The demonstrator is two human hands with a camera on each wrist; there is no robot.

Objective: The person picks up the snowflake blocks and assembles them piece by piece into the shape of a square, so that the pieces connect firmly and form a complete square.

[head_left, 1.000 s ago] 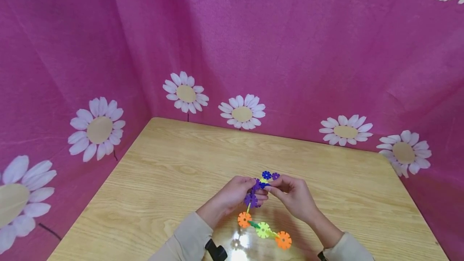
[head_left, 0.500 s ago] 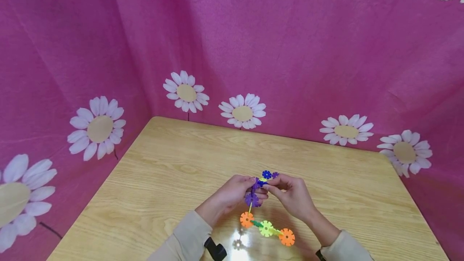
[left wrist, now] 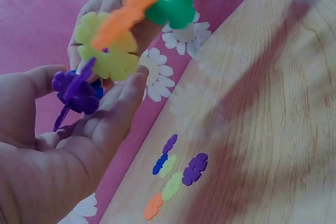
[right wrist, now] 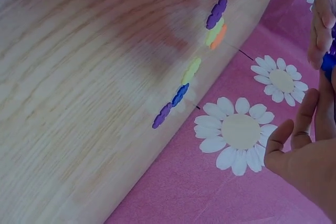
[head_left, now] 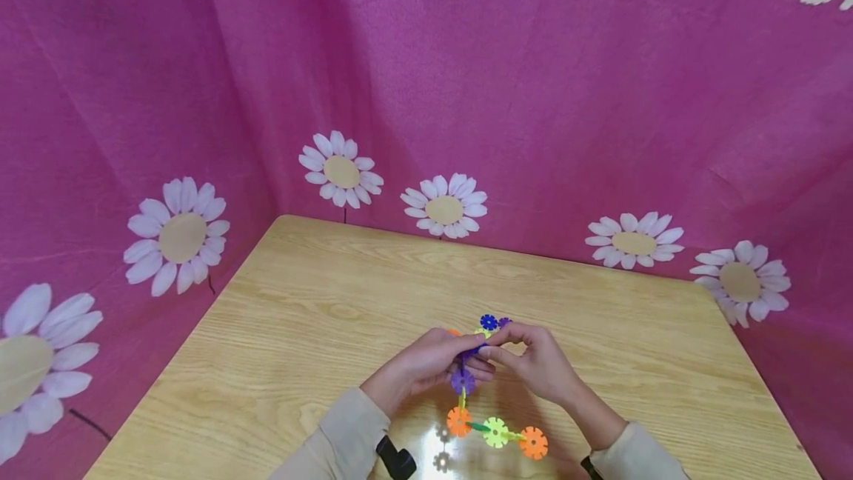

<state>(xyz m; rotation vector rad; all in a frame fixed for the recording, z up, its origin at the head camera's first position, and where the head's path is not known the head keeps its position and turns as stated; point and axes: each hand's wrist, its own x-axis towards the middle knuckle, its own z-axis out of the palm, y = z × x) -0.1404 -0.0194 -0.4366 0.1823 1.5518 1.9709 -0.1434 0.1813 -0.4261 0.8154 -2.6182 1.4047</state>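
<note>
Held above the table, a chain of notched plastic discs hangs from my left hand [head_left: 426, 361], whose thumb and fingers grip its purple pieces [left wrist: 79, 93]. Lower down the chain are an orange disc [head_left: 459, 421], a yellow-green disc [head_left: 495, 432] and an orange end disc [head_left: 534, 443]. My right hand [head_left: 543, 369] pinches a blue disc [right wrist: 328, 65] against the purple pieces, its fingertips close to the left thumb. In the left wrist view, a yellow disc [left wrist: 116, 59] and a green disc [left wrist: 181, 11] show in front of the right hand.
Several loose discs lie on the wooden table [head_left: 320, 280] beyond the hands, among them a blue one [head_left: 489, 322], a purple one [left wrist: 195, 169] and an orange one [left wrist: 153, 206]. A pink cloth [head_left: 520, 95] with printed daisies surrounds the table's far and side edges.
The hanging part of the chain has swung slightly right and lower. My left thumb has moved right over the purple pieces, closer to the right fingertips, uncovering an orange disc behind.
</note>
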